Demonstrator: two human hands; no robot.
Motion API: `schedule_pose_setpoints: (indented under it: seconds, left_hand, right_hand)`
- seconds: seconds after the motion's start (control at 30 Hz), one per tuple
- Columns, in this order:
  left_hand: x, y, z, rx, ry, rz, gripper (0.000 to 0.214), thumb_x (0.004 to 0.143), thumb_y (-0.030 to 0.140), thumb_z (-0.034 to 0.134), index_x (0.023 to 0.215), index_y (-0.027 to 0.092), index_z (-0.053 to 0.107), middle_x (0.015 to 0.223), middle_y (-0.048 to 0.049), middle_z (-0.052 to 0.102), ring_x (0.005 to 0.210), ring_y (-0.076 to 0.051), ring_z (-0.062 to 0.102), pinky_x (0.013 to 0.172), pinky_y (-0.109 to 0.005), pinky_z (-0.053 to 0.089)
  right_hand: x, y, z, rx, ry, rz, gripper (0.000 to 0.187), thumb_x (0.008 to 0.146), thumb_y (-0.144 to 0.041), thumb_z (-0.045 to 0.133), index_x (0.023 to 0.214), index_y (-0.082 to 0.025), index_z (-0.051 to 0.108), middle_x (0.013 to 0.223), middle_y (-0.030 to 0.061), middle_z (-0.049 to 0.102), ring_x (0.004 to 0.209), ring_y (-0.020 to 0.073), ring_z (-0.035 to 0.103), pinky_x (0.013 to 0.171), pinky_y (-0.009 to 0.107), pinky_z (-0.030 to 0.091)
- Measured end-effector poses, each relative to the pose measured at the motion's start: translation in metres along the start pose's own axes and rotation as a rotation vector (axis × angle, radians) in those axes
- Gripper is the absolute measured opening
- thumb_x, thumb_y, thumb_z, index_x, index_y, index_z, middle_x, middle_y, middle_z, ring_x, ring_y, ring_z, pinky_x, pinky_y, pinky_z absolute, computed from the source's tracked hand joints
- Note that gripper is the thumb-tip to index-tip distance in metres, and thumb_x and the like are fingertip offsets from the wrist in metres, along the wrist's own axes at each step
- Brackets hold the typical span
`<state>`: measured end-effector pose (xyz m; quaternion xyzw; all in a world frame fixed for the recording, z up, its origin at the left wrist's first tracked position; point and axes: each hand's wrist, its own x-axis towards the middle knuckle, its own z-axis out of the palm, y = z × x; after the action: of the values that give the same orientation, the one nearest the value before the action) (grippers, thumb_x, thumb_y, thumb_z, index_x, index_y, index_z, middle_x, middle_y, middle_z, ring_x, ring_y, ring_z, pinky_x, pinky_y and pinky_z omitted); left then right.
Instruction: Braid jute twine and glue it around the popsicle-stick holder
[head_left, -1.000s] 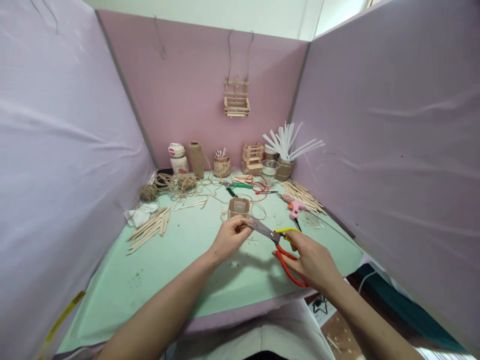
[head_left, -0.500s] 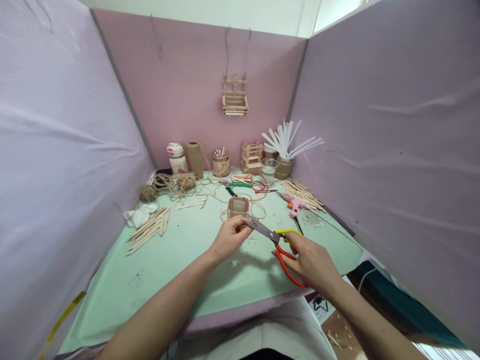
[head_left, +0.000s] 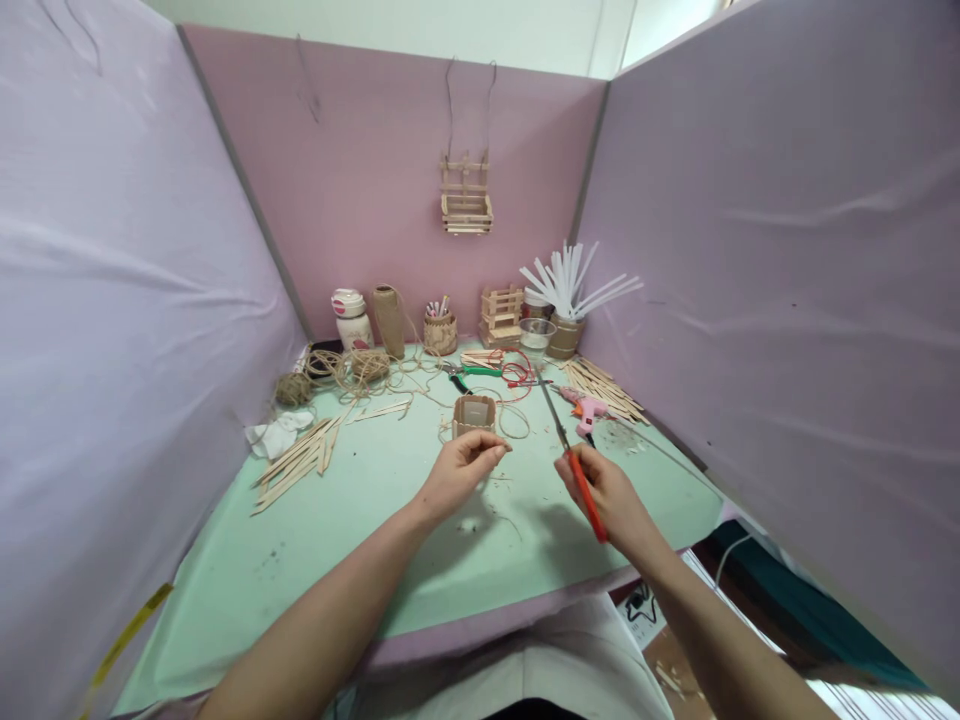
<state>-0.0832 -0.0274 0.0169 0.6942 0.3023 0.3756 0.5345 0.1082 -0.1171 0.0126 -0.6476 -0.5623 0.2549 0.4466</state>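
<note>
My right hand [head_left: 611,497] grips scissors [head_left: 586,497] by their red handle. The blades look closed and point up and away, apart from my left hand [head_left: 465,468]. Its thumb and fingers are pinched together, with a tiny brownish end at the tips too small to name. Just behind that hand, partly covered by it, stands a small box [head_left: 474,412] edged with wooden pieces, its top uncovered. On the green tabletop between my hands lies a thin curved strand [head_left: 511,522].
Wooden sticks [head_left: 300,455] lie left, more sticks [head_left: 604,388] right. A pink glue gun [head_left: 592,412] rests near the right wall. Green-handled pliers [head_left: 480,371], tangled twine [head_left: 352,368] and a pot of white glue sticks [head_left: 565,338] are farther back. A wooden rack [head_left: 466,210] hangs behind.
The scissors have swung away from my left fingertips, turned upright and closed. My left hand stays nearly in place, still pinched. A thin strand now shows on the tabletop.
</note>
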Motion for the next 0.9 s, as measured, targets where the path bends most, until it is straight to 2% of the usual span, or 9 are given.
schedule_pose_setpoints:
  seconds: [0.13,0.23,0.3,0.4,0.63,0.7,0.8,0.83,0.9]
  left_hand:
    - [-0.001,0.003,-0.007,-0.092,-0.043,0.068,0.024,0.079,0.038,0.061,0.084,0.015,0.064,0.080,-0.0039,0.062,0.076,-0.014,0.055,0.071,-0.026,0.044]
    - [-0.001,0.012,-0.015,-0.030,-0.179,0.159,0.021,0.078,0.036,0.063,0.081,0.015,0.066,0.082,-0.0061,0.062,0.077,-0.015,0.056,0.073,-0.027,0.045]
    - [-0.001,0.017,-0.020,0.088,-0.306,0.196,0.020,0.077,0.035,0.065,0.081,0.016,0.070,0.083,-0.0067,0.062,0.078,-0.015,0.057,0.075,-0.028,0.045]
    - [-0.001,0.020,-0.026,0.226,-0.362,0.170,0.021,0.077,0.036,0.065,0.082,0.016,0.072,0.080,-0.0061,0.060,0.074,-0.013,0.055,0.070,-0.025,0.044]
    - [0.000,0.019,-0.046,0.125,-0.628,-0.091,0.033,0.075,0.037,0.066,0.102,0.017,0.065,0.085,-0.0059,0.066,0.075,-0.014,0.059,0.069,-0.025,0.046]
    - [0.002,0.017,-0.049,0.120,-0.401,-0.037,0.031,0.077,0.039,0.064,0.098,0.016,0.064,0.081,-0.0048,0.064,0.072,-0.013,0.057,0.067,-0.025,0.045]
    - [0.009,0.007,-0.048,0.212,0.171,0.146,0.034,0.074,0.039,0.065,0.100,0.017,0.058,0.089,-0.0045,0.058,0.081,-0.015,0.055,0.074,-0.028,0.045]
    - [0.011,0.002,-0.046,0.275,0.272,0.181,0.047,0.069,0.038,0.071,0.108,0.019,0.055,0.098,-0.0056,0.056,0.090,-0.017,0.055,0.079,-0.031,0.045]
    - [0.015,-0.010,-0.039,0.355,0.326,0.186,0.081,0.056,0.038,0.079,0.127,0.023,0.042,0.120,-0.0097,0.047,0.107,-0.023,0.050,0.089,-0.038,0.043]
  right_hand:
    - [0.021,-0.007,0.017,0.417,-0.010,0.163,0.046,0.076,-0.066,0.051,0.073,-0.021,0.043,0.051,-0.0067,0.041,0.038,0.0069,0.032,0.037,0.021,0.024]
    - [0.040,-0.007,0.030,0.501,-0.013,0.205,0.048,0.073,-0.068,0.052,0.073,-0.021,0.046,0.055,-0.0046,0.049,0.037,0.0062,0.034,0.035,0.020,0.024]
    - [0.054,-0.004,0.038,0.465,0.006,0.175,0.048,0.073,-0.067,0.052,0.071,-0.020,0.048,0.056,-0.0028,0.053,0.038,0.0067,0.037,0.037,0.020,0.027]
    - [0.075,0.003,0.046,0.340,0.047,0.138,0.043,0.072,-0.061,0.057,0.072,-0.018,0.053,0.058,0.0003,0.058,0.043,0.0088,0.042,0.042,0.022,0.032]
    - [0.099,0.015,0.065,0.060,0.101,0.138,0.021,0.067,-0.036,0.060,0.075,-0.017,0.057,0.070,0.0024,0.063,0.063,0.0151,0.053,0.057,0.025,0.036]
    - [0.100,0.020,0.070,0.008,0.109,0.144,0.019,0.066,-0.033,0.059,0.076,-0.017,0.056,0.072,0.0022,0.062,0.064,0.0154,0.053,0.058,0.025,0.036]
    - [0.101,0.027,0.076,-0.011,0.094,0.148,0.018,0.065,-0.030,0.060,0.077,-0.018,0.055,0.074,0.0027,0.062,0.066,0.0160,0.054,0.059,0.025,0.037]
    - [0.101,0.029,0.077,0.000,0.081,0.150,0.019,0.065,-0.030,0.060,0.078,-0.019,0.055,0.075,0.0029,0.063,0.067,0.0164,0.055,0.059,0.025,0.037]
    - [0.101,0.031,0.080,0.026,0.051,0.147,0.021,0.064,-0.032,0.062,0.079,-0.019,0.056,0.076,0.0032,0.065,0.069,0.0172,0.056,0.060,0.025,0.038]
